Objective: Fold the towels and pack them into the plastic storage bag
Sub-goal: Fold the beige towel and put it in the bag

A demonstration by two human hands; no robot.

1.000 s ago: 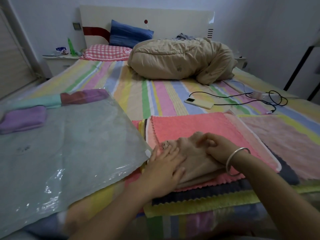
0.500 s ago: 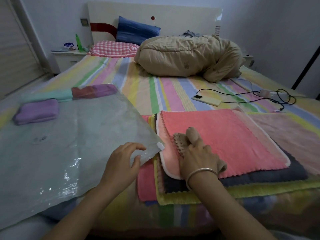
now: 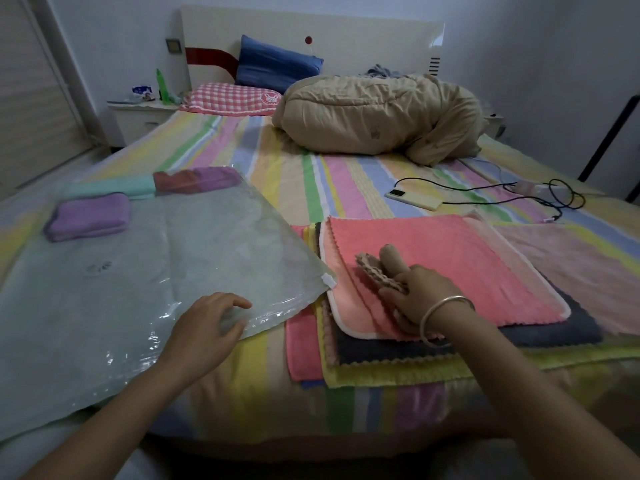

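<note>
While right hand (image 3: 417, 301) grips folded tan towel (image 3: 374, 268), left hand (image 3: 207, 327) pinches storage bag (image 3: 156, 282) edge, which needs lifting open for packing.

The plastic storage bag (image 3: 138, 289) is thin, translucent film, glossy, its wrinkles catching light at the near edge. The coral towel (image 3: 433, 265) and beige towel (image 3: 388, 256) are matt, fuzzy cloth with zigzag-cut edges. The bangle (image 3: 450, 298) looks like polished metal. The far headboard (image 3: 346, 39) is smooth and glossy.
</note>
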